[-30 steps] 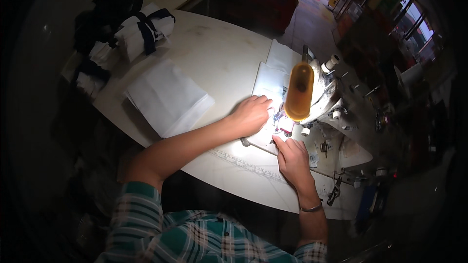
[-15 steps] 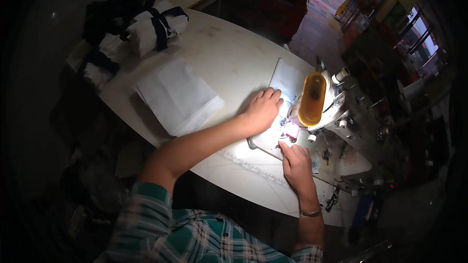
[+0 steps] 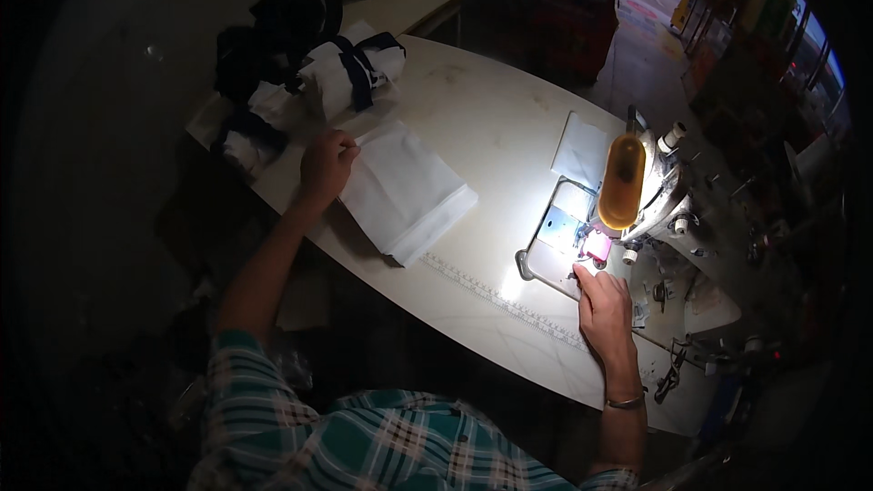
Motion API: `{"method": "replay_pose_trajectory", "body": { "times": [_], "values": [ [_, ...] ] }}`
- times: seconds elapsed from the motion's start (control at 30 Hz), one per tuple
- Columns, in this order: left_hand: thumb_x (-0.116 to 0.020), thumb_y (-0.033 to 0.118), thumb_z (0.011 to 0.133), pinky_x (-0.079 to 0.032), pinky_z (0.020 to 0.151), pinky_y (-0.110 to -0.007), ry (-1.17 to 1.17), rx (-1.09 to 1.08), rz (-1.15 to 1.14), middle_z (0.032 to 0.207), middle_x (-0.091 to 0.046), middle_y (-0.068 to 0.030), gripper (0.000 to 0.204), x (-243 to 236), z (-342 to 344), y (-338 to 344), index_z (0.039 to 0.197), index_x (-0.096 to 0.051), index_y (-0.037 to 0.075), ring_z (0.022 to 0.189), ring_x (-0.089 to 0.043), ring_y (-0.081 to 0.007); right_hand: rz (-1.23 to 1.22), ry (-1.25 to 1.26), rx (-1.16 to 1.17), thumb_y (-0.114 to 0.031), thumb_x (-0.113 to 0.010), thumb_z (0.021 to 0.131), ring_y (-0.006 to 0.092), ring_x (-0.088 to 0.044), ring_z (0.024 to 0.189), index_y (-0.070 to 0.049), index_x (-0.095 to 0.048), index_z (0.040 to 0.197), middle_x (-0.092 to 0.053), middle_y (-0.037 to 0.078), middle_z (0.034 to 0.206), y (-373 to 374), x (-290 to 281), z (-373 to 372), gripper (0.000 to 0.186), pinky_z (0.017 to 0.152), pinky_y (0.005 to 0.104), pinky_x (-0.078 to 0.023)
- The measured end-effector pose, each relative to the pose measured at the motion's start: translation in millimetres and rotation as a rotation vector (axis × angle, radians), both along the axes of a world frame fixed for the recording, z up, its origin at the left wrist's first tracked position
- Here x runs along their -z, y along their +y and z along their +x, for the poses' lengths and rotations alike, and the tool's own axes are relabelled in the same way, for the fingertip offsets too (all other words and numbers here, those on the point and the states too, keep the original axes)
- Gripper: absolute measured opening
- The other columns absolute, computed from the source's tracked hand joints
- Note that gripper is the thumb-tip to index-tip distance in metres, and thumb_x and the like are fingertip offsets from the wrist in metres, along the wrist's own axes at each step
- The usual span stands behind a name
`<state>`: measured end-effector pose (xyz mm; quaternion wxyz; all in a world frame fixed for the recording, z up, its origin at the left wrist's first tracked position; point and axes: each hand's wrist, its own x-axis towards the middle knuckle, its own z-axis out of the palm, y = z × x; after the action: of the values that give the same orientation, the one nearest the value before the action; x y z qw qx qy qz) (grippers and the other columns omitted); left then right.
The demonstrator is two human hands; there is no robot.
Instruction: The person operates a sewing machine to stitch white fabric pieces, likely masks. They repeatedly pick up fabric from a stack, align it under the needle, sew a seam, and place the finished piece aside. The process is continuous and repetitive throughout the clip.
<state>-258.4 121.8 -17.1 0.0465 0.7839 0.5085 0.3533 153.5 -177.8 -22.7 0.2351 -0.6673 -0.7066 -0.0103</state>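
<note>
A stack of folded white cloth pieces (image 3: 405,186) lies left of the middle of the table. My left hand (image 3: 329,166) is at its far left corner, thumb and fingers closed on the edge of the top cloth. My right hand (image 3: 605,303) rests at the near side of the sewing machine's (image 3: 659,191) lit bed plate (image 3: 552,259). Its fingertips are drawn together beside the pink presser-foot area (image 3: 597,245); a tiny dark thing shows there, too small to name. Behind the bed lies another pale folded cloth (image 3: 580,147).
Bundles of white and navy cloth (image 3: 336,77) are heaped at the table's far left. A clear ruler strip (image 3: 500,298) runs along the near edge. An amber oval cover (image 3: 623,182) stands out from the machine's head. Another table (image 3: 400,5) stands behind.
My left hand has left the machine bed and moved left to the white cloth stack. The right hand stays beside the presser foot. The whole view has shifted somewhat.
</note>
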Motion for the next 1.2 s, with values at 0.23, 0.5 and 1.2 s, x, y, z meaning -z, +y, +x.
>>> {"method": "replay_pose_trajectory", "body": {
  "times": [0.23,0.5,1.2],
  "values": [
    [-0.078,0.012,0.091,-0.053,0.079,-0.048,0.198,0.365,0.308,0.098,-0.069,-0.0151,0.015,-43.1,36.6,-60.7,0.099,-0.069,0.004,0.094,-0.067,-0.0381,0.011,0.025,-0.001,-0.002,-0.064,0.093,0.0288,-0.059,0.085,-0.007,-0.073,0.129,-0.058,0.009,0.085,-2.9,1.0,1.4,0.037,0.080,0.0412,-0.045],
    [-0.081,0.025,0.093,-0.057,0.083,-0.040,0.221,0.065,-0.300,0.104,-0.074,-0.0148,0.033,-37.7,50.1,-35.9,0.113,-0.071,0.000,0.095,-0.073,-0.0300,0.009,0.054,0.007,-0.002,-0.064,0.091,0.0281,-0.060,0.087,-0.007,-0.073,0.128,-0.058,0.009,0.086,-2.7,-0.5,0.1,0.038,0.081,0.0406,-0.045],
    [-0.074,0.017,0.096,-0.053,0.098,-0.043,0.123,0.714,-0.259,0.120,-0.066,-0.0151,0.031,-14.4,202.1,-133.2,0.121,-0.067,0.000,0.112,-0.066,-0.0350,0.126,0.106,0.025,-0.001,-0.067,0.092,0.0308,-0.059,0.078,-0.008,-0.074,0.124,-0.063,0.009,0.086,-3.8,7.6,2.8,0.034,0.078,0.0413,-0.047]
  ]
}}
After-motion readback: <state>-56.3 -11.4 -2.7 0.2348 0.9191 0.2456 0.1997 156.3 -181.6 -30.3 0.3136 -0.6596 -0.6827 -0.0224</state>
